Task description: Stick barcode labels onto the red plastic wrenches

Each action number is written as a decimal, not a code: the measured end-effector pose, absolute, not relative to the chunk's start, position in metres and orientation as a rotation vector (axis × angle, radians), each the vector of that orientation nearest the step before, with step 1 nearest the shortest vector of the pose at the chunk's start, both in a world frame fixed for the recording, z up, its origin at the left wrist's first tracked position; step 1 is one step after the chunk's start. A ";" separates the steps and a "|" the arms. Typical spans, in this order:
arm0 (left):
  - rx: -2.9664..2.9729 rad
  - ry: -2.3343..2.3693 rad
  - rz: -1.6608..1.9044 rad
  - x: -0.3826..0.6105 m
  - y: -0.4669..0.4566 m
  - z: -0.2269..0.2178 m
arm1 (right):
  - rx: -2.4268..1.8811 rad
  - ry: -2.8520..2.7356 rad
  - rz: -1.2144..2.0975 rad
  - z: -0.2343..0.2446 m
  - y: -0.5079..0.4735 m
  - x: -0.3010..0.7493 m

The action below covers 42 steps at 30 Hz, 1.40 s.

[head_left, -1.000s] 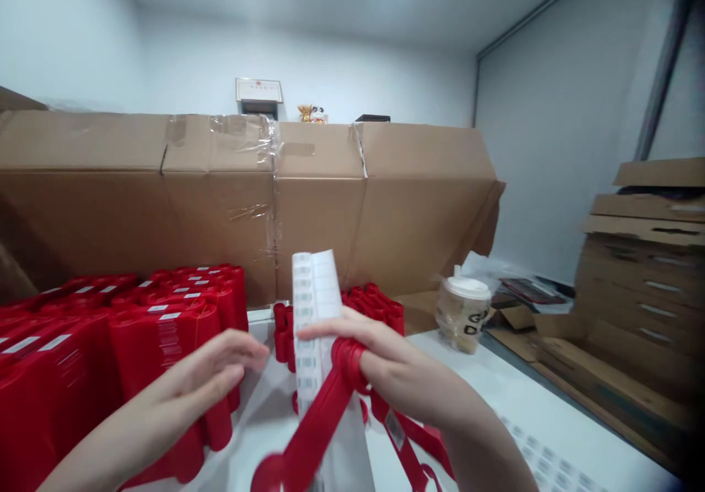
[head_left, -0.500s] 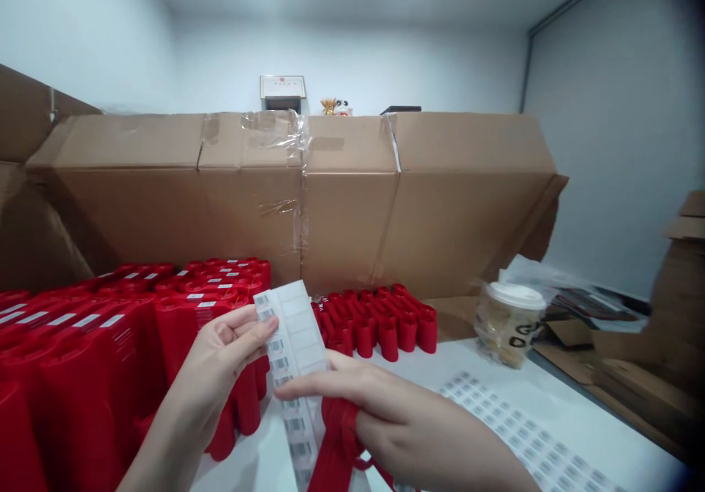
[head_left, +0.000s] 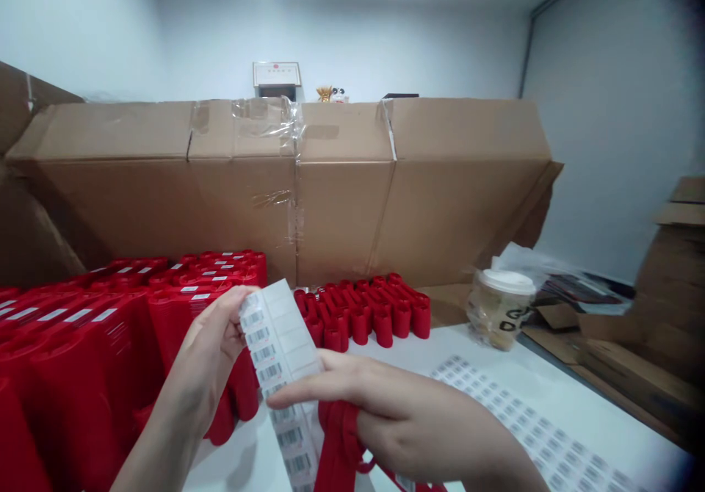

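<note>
A white strip of barcode stickers [head_left: 291, 330], with a blank backing column along its right side, is tilted upright in front of me. At its upper left corner is my left hand [head_left: 212, 341], its fingers closed at the edge; the fingertips are partly hidden. My right hand [head_left: 385, 411] lies across the strip's lower part, one finger stretched over the stickers and the others curled. Within those curled fingers is a red fabric-like piece [head_left: 338, 440] with a looped band, hanging below the hand. Its lower part leaves the picture.
Rows of red rolled pieces with white labels [head_left: 104, 345] crowd the left. Smaller red rolls [head_left: 363, 312] stand behind my hands. A sticker sheet [head_left: 512, 411] lies on the white table [head_left: 440, 349], near a lidded cup in plastic [head_left: 504, 308]. Cardboard [head_left: 341, 213] walls the back.
My left thumb has moved off the front of the stickers to the strip's upper left corner, uncovering the upper barcodes. My right hand keeps its hold. The whole view has shifted slightly.
</note>
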<state>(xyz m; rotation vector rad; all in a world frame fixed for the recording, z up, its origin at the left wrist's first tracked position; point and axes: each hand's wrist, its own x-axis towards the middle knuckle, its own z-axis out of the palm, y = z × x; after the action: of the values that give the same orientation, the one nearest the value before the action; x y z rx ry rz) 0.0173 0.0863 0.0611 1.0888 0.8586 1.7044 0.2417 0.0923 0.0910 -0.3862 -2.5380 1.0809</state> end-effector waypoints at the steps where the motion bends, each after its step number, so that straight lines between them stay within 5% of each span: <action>1: 1.106 0.856 1.628 0.018 0.088 0.062 | -0.388 -2.521 1.077 0.091 0.095 0.244; 8: 1.389 0.955 1.246 0.022 0.083 0.058 | -0.641 -2.290 0.928 0.088 0.105 0.257; 42: 1.189 0.790 1.149 0.029 0.064 0.058 | -0.884 -1.778 1.012 0.082 0.100 0.242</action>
<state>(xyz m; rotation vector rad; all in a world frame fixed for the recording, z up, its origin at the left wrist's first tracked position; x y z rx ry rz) 0.0286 0.0645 0.0581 1.1893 0.7896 1.1491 0.2418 0.1002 0.0821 -0.8839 -1.7779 1.0122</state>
